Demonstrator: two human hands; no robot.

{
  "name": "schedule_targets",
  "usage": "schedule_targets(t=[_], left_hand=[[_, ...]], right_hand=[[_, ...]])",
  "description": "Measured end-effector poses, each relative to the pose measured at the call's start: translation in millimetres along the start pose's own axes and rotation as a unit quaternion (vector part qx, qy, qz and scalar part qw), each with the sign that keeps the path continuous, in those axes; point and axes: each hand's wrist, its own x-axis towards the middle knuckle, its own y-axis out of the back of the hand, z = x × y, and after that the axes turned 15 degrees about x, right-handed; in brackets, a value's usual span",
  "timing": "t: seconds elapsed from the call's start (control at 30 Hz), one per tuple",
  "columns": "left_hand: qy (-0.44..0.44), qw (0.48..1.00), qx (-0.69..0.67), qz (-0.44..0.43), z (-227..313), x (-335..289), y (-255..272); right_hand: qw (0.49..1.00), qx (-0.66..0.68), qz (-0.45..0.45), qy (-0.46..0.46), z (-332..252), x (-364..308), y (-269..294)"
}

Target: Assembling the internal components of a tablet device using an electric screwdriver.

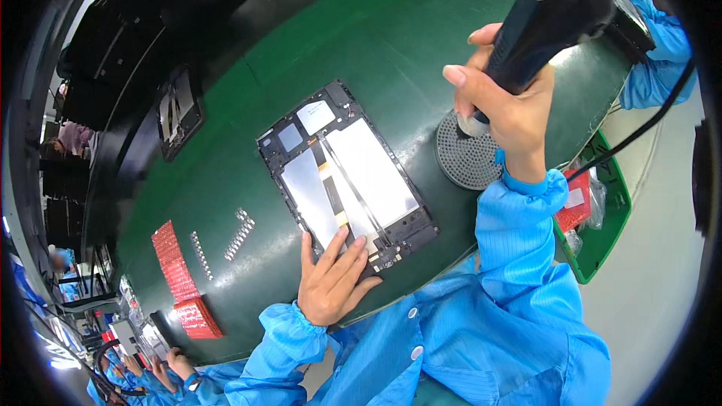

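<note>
My right hand (511, 109) is wrapped round the lower part of a black electric screwdriver (538, 26). Its lower end points down at a round grey plate full of small holes (468, 154); the very tip is hard to make out. An opened tablet (374, 169) lies tilted on the green table, its silver inner panels, black frame and dark flex cable showing. My left hand (331, 282) lies flat over the tablet's near edge with its fingers spread, holding nothing. A blue band circles my right wrist.
To the left lie red bubble-wrap pieces (175, 263) and rows of small metal parts (241, 234). A second tablet (180, 113) stands at the far left. Right of the table is a green bin (602, 244) with bags; a black cable (647, 131) runs above it. Co-workers' hands (177, 365) show.
</note>
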Motion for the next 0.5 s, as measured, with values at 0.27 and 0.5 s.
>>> schedule_targets(t=[0.27,0.5], left_hand=[[0.02,0.999,-0.025,0.033,13,-9,-10],[-0.024,0.994,-0.052,0.096,18,5,-17]], right_hand=[[0.995,-0.026,-0.031,-0.094,19,-12,-22],[1.0,0.009,-0.018,-0.002,25,4,-27]])
